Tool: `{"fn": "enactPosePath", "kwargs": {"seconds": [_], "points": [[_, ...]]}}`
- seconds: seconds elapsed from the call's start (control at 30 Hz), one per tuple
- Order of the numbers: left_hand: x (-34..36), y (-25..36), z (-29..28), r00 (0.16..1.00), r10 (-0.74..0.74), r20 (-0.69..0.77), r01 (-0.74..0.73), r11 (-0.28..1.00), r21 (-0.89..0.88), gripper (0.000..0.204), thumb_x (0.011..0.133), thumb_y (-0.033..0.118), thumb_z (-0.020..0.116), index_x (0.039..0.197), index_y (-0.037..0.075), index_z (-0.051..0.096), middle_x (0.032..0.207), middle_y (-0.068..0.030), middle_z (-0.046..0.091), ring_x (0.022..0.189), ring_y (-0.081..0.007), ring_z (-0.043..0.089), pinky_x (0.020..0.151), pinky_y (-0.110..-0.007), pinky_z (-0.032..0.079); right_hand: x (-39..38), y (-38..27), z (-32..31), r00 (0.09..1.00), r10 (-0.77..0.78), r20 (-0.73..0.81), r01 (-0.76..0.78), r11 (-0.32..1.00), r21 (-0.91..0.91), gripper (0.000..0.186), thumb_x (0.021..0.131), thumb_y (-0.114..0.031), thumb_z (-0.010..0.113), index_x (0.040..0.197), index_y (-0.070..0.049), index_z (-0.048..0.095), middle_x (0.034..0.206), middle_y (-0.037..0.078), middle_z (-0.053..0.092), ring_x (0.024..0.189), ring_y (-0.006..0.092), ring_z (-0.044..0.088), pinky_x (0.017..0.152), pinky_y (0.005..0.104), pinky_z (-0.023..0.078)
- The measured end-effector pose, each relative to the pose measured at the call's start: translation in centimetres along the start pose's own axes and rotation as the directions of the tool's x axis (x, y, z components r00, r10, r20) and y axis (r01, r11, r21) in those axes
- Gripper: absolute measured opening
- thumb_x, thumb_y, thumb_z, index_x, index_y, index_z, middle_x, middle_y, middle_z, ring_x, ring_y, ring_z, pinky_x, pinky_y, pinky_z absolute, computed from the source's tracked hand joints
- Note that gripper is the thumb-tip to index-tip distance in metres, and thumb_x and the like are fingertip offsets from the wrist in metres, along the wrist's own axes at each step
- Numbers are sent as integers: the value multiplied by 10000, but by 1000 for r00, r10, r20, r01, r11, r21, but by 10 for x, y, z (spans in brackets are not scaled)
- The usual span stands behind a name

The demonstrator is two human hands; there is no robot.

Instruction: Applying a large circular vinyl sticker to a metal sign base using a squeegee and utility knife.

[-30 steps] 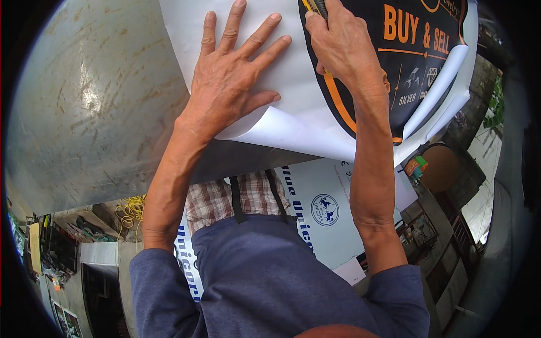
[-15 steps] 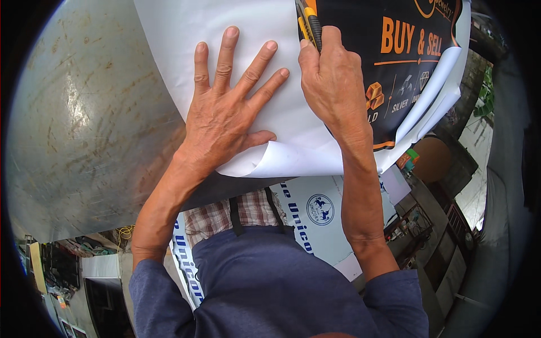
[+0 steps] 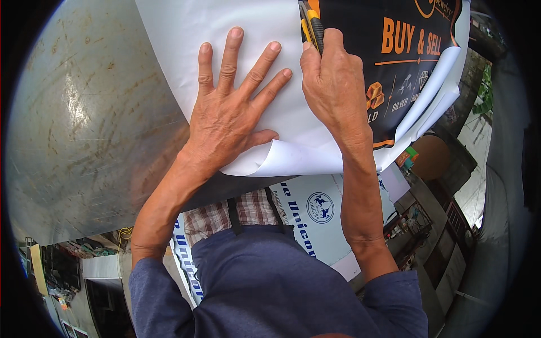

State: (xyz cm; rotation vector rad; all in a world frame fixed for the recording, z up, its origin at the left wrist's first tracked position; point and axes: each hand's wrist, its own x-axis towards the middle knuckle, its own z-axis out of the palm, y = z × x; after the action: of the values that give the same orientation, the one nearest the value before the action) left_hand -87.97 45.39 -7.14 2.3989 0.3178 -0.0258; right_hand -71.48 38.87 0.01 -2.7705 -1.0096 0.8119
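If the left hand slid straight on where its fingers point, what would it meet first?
Nothing but more white sheet: the way ahead of the left hand looks free up to the picture's top edge, though depth there is unclear.

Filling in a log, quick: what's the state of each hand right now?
Left hand: open, spread on the white sheet.
Right hand: closed, holding a yellow-and-black cutter.

A right hand [image 3: 336, 84] hides the lower end of a yellow-and-black cutter [image 3: 316, 29], the frame's top edge crops a black printed sheet [image 3: 389, 72], and clutter [image 3: 65, 270] at lower left is too small to identify.
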Motion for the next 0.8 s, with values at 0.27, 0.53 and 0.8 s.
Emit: {"fn": "enactPosePath", "kwargs": {"seconds": [0.27, 0.53, 0.8], "points": [[-1, -1, 0, 1000, -11, 3, 11, 1000, -6, 1168, 464, 607, 900, 1527, 362, 482, 1711, 13, 217, 1575, -443, 6, 1245, -696, -57, -3, -1, 1, 1000, 21, 14, -21, 1000, -8, 211, 1016, -179, 540, 988, 24, 492, 720, 332, 673, 656, 427, 743, 532, 450, 616], [-2, 0, -2, 1000, -24, 10, 24, 1000, 4, 1238, 442, 578, 921, 1560, 386, 425, 1719, 11, 197, 1578, -431, 27, 1250, -691, 1, -4, 2, 2, 1000, 12, 8, -12, 1000, -8, 212, 1016, -185, 542, 998, 19, 485, 721, 327, 675, 675, 445, 740, 539, 471, 613], [0, 2, -3, 998, -68, -5, 68, 998, -5, 1293, 477, 633, 923, 1580, 192, 411, 1711, -118, 193, 1588, -388, 41, 1271, -620, -53, -7, 4, 2, 1000, 15, 20, -15, 1000, -18, 203, 1012, -175, 549, 986, 15, 482, 693, 310, 671, 660, 435, 738, 543, 464, 612]]}}
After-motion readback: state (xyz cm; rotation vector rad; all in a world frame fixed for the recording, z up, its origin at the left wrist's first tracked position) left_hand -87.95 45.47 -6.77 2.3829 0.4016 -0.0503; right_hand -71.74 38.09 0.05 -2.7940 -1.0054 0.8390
